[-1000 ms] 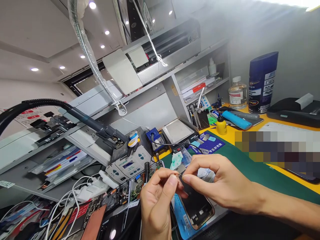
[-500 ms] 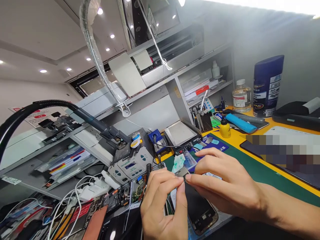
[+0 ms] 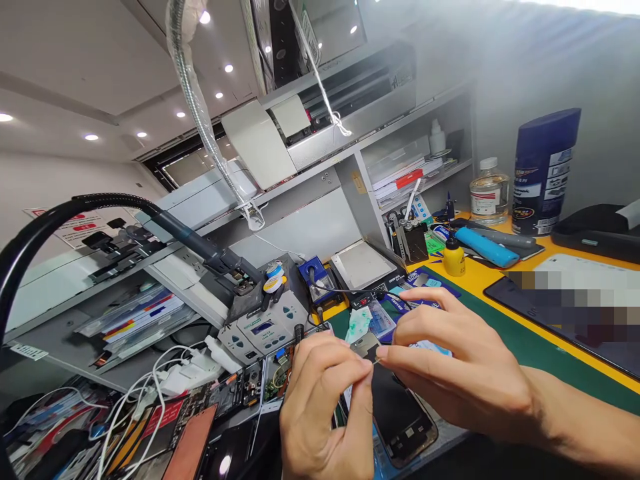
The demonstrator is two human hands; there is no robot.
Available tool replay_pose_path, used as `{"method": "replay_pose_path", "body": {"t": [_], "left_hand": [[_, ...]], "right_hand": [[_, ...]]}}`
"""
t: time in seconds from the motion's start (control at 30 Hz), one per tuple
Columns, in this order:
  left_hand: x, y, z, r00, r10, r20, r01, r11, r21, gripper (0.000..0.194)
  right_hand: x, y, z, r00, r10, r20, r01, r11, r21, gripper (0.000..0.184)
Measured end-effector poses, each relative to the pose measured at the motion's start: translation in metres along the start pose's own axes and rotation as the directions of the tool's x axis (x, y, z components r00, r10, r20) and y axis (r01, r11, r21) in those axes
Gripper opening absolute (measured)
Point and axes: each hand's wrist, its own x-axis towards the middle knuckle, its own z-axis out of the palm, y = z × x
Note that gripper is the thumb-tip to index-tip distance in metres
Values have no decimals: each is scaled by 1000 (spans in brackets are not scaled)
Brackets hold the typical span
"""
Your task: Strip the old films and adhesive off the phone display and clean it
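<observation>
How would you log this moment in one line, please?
left hand: pinched; right hand: close beside it; dark panel: under both hands; grip contents: unclear

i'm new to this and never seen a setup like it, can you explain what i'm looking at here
There is no machine doing the handling: these are a person's bare hands. All the pictures come from one camera worn on the head, looking forward and down, so the room appears tilted.

The left hand and the right hand come close together, as if pinching, above a dark phone-like panel. Whatever they may hold between them is too small to make out.

A green mat covers part of the yellow desk. Farther back stand a small yellow bottle and a tall dark blue container. Toward the left is a grey machine with buttons and a small display.
</observation>
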Motion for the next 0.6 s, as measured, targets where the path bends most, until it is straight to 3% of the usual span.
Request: {"method": "replay_pose_path", "body": {"t": [0.23, 0.43, 0.6], "left_hand": [[2, -3, -3, 998, -21, 58, 23, 999, -32, 32], [2, -3, -2, 984, -169, 52, 170, 985, -18, 19], [2, -3, -2, 986, -165, 39, 168, 982, -89, 22]], "right_hand": [[1, 5, -1, 999, -18, 42, 19, 999, -30, 16], [3, 8, 1, 1000, -10, 9, 10, 1000, -2, 15], [2, 3, 2, 1000, 25, 15, -26, 998, 53, 14]]}}
